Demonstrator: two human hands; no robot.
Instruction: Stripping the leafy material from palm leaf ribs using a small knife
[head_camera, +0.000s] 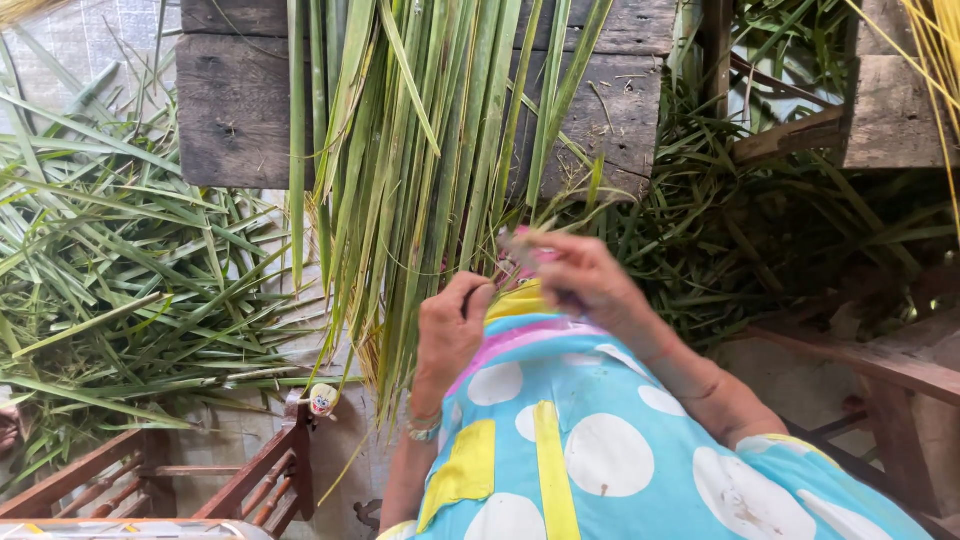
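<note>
The left hand is curled into a loose fist at the foot of the hanging leaves, fingers folded around one or more of the strips; exactly how many it grips cannot be told. The right hand is just beside it, slightly higher, fingers pinched together on a thin blurred thing, seemingly a strip end or small tool; which one cannot be told. The two hands are near each other but apart, both at the lower ends of the leaves.

The left wrist is bent upward and wears a beaded bracelet; the right forearm runs down and right into a sleeve. Between the arms lies a blue cloth with white dots and yellow and pink patches.

The leaves hang as a long green bundle in front of a dark wooden plank, covering its middle. Cut leaves lie heaped on the floor to the left and more behind the right hand. A wooden chair frame stands lower left, another wooden rail at right.
</note>
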